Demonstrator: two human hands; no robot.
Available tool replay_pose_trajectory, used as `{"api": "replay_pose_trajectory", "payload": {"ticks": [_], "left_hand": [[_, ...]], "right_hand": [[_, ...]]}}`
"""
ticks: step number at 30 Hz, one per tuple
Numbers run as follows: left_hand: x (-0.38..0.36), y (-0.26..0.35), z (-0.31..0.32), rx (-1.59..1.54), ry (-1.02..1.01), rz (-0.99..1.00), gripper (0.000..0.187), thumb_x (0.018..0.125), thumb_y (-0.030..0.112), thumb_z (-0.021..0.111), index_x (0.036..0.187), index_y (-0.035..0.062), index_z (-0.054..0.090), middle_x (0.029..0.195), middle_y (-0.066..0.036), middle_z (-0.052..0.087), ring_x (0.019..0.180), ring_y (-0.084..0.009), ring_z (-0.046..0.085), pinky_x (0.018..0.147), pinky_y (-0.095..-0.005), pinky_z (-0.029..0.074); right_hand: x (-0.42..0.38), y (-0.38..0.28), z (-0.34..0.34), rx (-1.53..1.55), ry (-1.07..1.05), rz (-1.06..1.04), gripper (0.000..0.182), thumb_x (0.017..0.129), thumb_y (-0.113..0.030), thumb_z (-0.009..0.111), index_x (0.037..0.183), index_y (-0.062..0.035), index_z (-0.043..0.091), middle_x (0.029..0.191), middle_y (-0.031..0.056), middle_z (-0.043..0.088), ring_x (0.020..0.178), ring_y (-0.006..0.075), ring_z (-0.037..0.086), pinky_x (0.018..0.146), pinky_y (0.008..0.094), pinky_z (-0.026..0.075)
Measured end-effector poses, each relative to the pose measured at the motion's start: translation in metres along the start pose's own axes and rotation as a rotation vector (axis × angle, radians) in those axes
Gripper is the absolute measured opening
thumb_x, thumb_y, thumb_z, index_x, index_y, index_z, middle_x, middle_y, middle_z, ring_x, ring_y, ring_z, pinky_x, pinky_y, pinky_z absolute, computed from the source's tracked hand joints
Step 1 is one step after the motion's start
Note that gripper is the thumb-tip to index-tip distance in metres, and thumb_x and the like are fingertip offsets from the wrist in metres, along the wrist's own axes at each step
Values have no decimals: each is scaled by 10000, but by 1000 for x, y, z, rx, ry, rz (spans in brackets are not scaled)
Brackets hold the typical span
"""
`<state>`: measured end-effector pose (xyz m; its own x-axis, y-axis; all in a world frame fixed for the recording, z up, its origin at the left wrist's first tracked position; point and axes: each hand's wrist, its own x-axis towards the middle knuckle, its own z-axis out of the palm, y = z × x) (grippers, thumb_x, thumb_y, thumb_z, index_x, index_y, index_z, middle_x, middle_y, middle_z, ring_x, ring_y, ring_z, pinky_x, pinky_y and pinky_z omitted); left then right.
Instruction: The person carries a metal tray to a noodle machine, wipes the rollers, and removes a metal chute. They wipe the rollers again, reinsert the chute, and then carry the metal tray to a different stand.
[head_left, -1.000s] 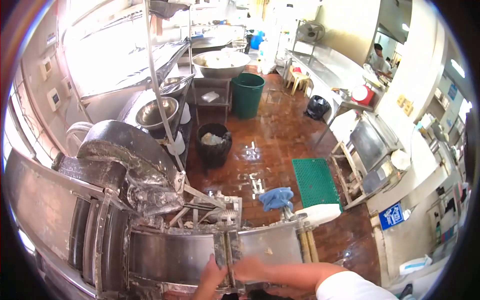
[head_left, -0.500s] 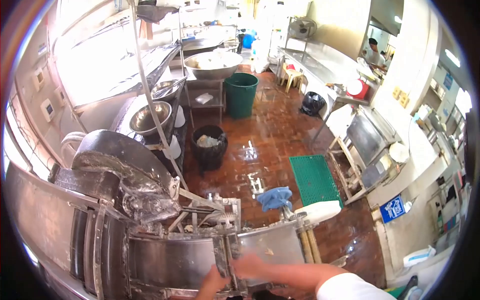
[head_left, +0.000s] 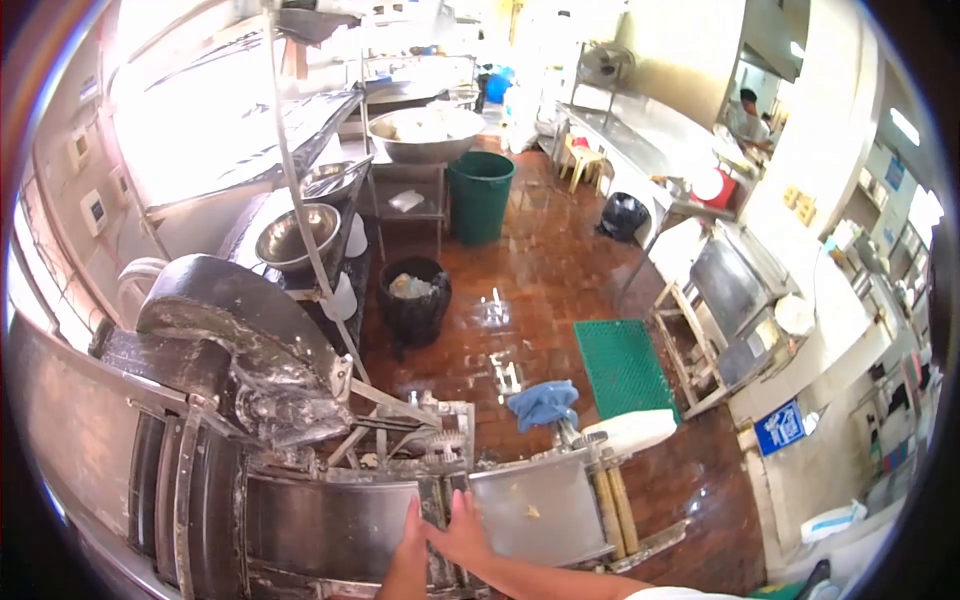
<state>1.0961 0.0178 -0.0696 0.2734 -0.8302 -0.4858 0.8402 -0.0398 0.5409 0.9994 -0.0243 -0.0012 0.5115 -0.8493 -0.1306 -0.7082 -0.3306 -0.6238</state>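
My left hand [head_left: 408,545] and my right hand [head_left: 462,535] are close together over the narrow dark crossbars [head_left: 436,500] of a long metal machine, fingers stretched forward and nothing visible in them. The right thumb overlaps the side of the left hand in this view. To the left of the hands lies a smooth steel plate [head_left: 330,515], and a second steel plate [head_left: 550,510] extends to the right with a small pale scrap [head_left: 532,511] on it. Brass-coloured rollers [head_left: 612,505] cross the machine's right end.
A large dark wheel guard [head_left: 215,295] rises at the left, by exposed gears [head_left: 440,440]. A blue cloth [head_left: 545,403] hangs beyond the machine. On the wet tiled floor are a lined black bin [head_left: 413,315], a green bin [head_left: 481,200] and a green mat [head_left: 627,370]. A person [head_left: 748,118] is at the far right.
My right hand has turned from reaching across to pointing forward beside the left. The left hand has shifted slightly left, fingers forward. The view has moved a little.
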Motion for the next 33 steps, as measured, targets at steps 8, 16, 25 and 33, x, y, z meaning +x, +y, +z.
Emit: {"api": "replay_pose_trajectory", "payload": {"ticks": [8,16,25,33], "left_hand": [[-34,-2,110,206,332,14,703,913,648,335,1206,36,518,1158,-99,586,1061,-241,545,940,-382,413],[-33,-22,136,134,298,-2,612,945,565,365,1234,42,496,1130,-96,586,1052,-230,544,940,-360,420],[3,-59,121,270,664,-25,530,964,456,383,1294,47,456,1218,-116,565,1110,-262,534,948,-400,415],[57,-68,92,15,245,-276,486,956,447,421,1164,34,574,1104,-114,626,1000,-283,596,885,-448,475]], "right_hand": [[19,35,-3,278,25,342,952,719,-558,666,1363,57,329,1363,287,372,1264,421,383,1022,470,350],[18,51,-61,778,-176,386,711,829,-438,634,1313,42,434,1309,217,480,1169,322,498,995,393,384],[35,167,-65,1506,-500,829,511,937,-448,486,1230,-33,545,1201,93,594,1051,209,570,929,354,443],[38,155,-73,1404,-428,843,655,914,-578,425,1227,-17,553,1183,125,612,1062,239,579,956,378,432]]}}
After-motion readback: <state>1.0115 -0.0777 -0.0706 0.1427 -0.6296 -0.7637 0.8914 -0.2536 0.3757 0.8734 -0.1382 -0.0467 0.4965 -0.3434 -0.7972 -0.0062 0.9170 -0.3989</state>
